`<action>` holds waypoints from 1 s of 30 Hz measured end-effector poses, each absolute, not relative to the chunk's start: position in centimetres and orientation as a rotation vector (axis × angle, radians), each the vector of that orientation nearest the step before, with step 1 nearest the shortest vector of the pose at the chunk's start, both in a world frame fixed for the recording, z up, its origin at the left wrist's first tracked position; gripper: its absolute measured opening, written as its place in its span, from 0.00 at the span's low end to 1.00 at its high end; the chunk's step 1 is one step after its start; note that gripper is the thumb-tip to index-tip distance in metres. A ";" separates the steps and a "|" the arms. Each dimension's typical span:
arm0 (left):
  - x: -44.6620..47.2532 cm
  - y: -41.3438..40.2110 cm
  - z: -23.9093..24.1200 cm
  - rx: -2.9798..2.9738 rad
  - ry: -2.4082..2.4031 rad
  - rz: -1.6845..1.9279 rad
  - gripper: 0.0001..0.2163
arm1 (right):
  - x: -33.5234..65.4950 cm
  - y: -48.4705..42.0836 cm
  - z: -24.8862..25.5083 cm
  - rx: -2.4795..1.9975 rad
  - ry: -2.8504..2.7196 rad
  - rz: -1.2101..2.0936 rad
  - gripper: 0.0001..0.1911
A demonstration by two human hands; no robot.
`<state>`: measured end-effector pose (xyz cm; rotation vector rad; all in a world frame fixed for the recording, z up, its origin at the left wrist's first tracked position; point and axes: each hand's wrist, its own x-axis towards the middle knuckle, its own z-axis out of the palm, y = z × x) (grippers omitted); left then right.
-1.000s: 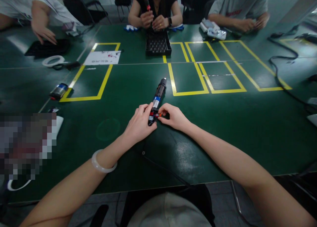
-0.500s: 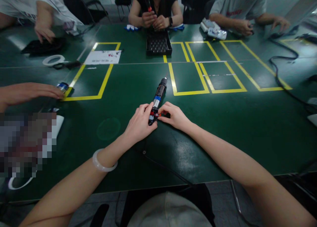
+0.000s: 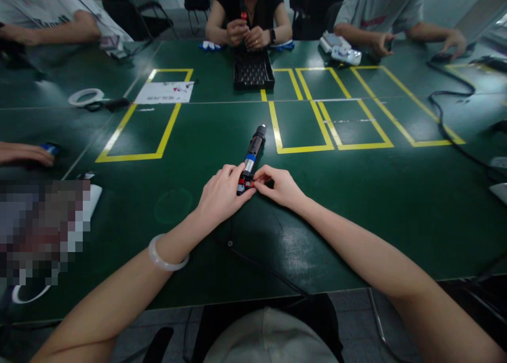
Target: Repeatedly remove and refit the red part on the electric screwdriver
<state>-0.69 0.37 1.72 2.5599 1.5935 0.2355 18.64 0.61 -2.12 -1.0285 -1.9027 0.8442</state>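
An electric screwdriver (image 3: 255, 146) lies on the green table, its thin bit pointing away from me. Its body shows black, brown, blue and silver sections, as though part of the housing is off. My left hand (image 3: 222, 194) is closed around its near end, thumb and fingers on either side, hiding much of that end. From the right, my right hand (image 3: 280, 184) pinches a small red-orange piece (image 3: 249, 183) at the side of the screwdriver. Whether this piece is fixed to the tool I cannot tell.
Yellow tape (image 3: 304, 150) outlines boxes on the table. Farther off stand a black tray (image 3: 254, 84), a white paper sheet (image 3: 164, 92) and a white ring (image 3: 86, 97). A black cable (image 3: 269, 270) runs near me. Co-workers sit opposite; another person's hand (image 3: 26, 154) is at left.
My hands stay at the screwdriver, with small finger shifts. The neighbour's hand and a blue-silver object have moved left. The co-worker at far left has drawn a hand and a black item leftward.
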 end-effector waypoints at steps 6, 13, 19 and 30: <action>-0.2 0.6 2.2 2.587 1.668 0.149 0.28 | 18.8 0.3 -1.5 -1.041 -1.931 0.791 0.02; -1.5 1.3 2.2 2.669 1.708 0.090 0.31 | 18.8 0.5 -1.5 -1.044 -1.956 0.768 0.03; -5.7 4.5 2.0 2.543 1.920 0.028 0.30 | 19.0 0.7 -1.8 -1.059 -1.955 0.779 0.04; -16.5 9.3 2.4 2.184 2.323 0.051 0.32 | 19.0 0.8 -2.0 -1.054 -1.986 0.783 0.05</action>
